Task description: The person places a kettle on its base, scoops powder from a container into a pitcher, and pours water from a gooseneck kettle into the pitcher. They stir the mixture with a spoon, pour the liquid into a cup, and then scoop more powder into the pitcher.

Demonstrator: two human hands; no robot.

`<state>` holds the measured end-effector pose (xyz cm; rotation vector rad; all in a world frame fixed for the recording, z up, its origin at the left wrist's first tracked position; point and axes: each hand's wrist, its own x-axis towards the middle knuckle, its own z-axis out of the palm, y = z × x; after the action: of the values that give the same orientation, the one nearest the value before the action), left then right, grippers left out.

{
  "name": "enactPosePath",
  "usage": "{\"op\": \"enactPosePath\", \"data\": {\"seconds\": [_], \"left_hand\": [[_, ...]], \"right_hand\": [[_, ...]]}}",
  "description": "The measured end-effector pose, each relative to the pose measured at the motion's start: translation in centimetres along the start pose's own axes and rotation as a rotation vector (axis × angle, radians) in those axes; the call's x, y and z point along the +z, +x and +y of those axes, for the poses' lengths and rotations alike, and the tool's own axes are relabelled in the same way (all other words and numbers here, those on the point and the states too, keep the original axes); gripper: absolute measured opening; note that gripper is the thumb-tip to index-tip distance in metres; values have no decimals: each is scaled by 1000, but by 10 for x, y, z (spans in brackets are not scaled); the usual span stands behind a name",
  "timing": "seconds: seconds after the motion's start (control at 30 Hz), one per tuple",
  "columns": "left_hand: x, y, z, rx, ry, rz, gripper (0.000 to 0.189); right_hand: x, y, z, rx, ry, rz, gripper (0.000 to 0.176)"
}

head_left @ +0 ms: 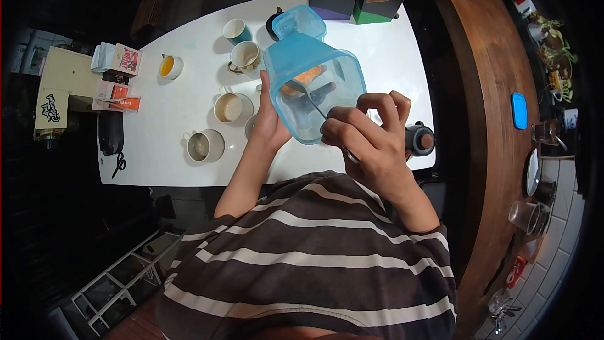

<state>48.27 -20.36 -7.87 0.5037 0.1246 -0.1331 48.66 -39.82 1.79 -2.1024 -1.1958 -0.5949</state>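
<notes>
My left hand [272,116] grips a translucent blue plastic container [286,53] from below and its left side, tilting the open mouth toward me. The left fingers show dimly through its wall. My right hand [374,138] is closed around the handle of a metal spoon [316,106], whose head reaches inside the container. A small amount of orange-brown stuff [309,75] lies deep within. Just beyond the container rests a blue translucent lid [301,23]. Left of my left hand stand several mugs, among them a pale mug [231,108] and a grey-white mug [204,146].
A cup with yellow inside [170,67] sits on the white table [163,164], near packets [117,96] and scissors [119,165]. Tall dark boxes [384,0] stand at the back. A dark round-topped object [420,140] is at right, before a wooden counter [478,88].
</notes>
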Motion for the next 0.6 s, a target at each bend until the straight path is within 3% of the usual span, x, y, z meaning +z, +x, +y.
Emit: {"op": "enactPosePath", "data": {"seconds": [0.37, 0.43, 0.6], "left_hand": [[0, -1, 2, 19, -10, -23, 90], [9, -5, 2, 61, 74, -11, 88], [20, -11, -1, 132, 285, -20, 82]], "right_hand": [[-6, 3, 4, 36, 100, 29, 27], [-2, 2, 7, 186, 286, 87, 25], [5, 2, 11, 325, 363, 107, 20]]}}
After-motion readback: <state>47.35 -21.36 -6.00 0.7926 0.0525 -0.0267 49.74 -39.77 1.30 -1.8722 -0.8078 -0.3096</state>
